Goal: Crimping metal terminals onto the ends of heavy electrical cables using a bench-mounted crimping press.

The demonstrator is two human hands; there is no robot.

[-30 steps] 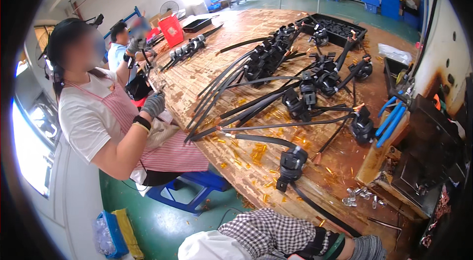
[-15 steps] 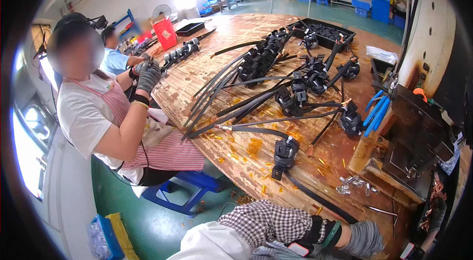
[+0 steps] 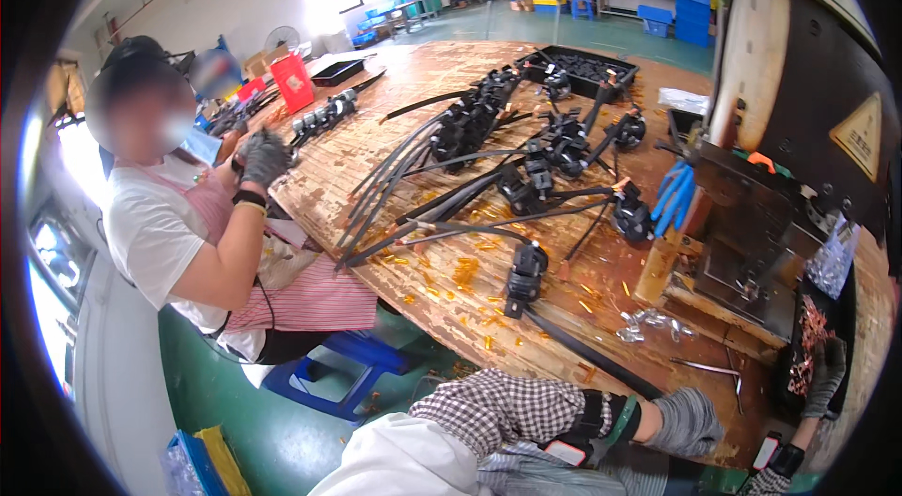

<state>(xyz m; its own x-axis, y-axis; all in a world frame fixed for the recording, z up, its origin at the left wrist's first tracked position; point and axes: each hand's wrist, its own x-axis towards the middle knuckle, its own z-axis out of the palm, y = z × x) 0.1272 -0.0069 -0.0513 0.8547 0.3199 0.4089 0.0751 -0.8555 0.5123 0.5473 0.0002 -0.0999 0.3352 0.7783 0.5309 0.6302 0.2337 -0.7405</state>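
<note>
My left hand (image 3: 691,423), in a grey striped glove, is curled at the table's near edge. A thick black cable (image 3: 597,351) runs under it and appears gripped, though the fingertips are hidden. The cable leads to a black clamp-like part (image 3: 525,280) lying on the wood. At the far right, my gloved right hand (image 3: 827,378) reaches into a black bin (image 3: 787,332) beside copper-coloured pieces (image 3: 810,327). Its fingers look extended, with nothing visible in them. Silvery metal terminals (image 3: 655,325) and a thin metal tool (image 3: 707,367) lie between my hands.
Several black clamps with cables (image 3: 470,125) spread across the worn wooden table (image 3: 413,83). A black machine (image 3: 733,224) with blue-handled pliers (image 3: 674,195) stands at right. A black tray (image 3: 601,87) sits at the far side. A gloved co-worker (image 3: 174,224) sits at left beside a blue stool (image 3: 343,364).
The view has swung right, so the table things appear farther left. My right hand shows more fully in the bin. My left hand stays by the cable.
</note>
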